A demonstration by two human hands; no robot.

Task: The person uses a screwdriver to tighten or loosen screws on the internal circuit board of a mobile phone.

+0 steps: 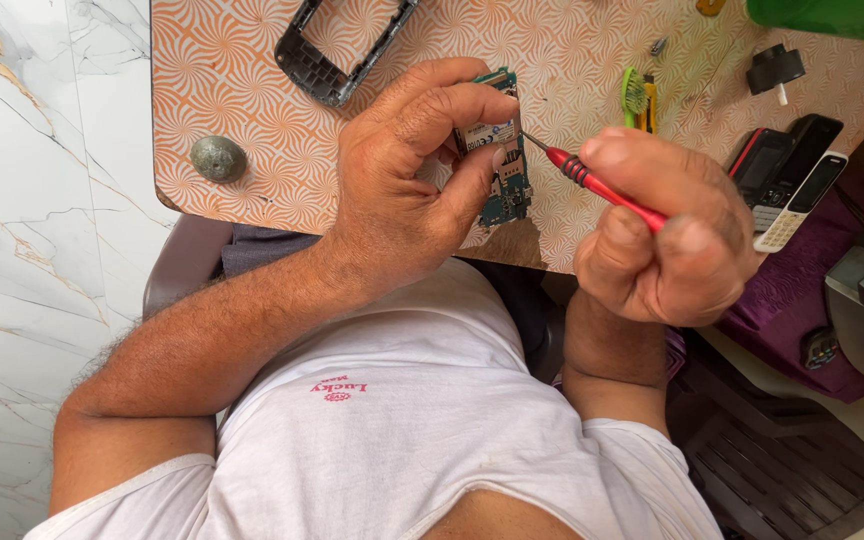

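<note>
My left hand (407, 175) grips a small green phone circuit board (505, 175), held upright just above the near edge of the orange-patterned table (232, 70). Thumb and fingers pinch its left side. My right hand (667, 240) is closed around a red-handled screwdriver (607, 190). Its metal tip touches the board's upper right edge.
A black phone frame (337, 50) lies at the table's far side. A grey stone (218, 158) sits near the left edge. A green brush (635, 97), a black knob (774, 68) and several keypad phones (792, 175) lie to the right. White marble floor lies on the left.
</note>
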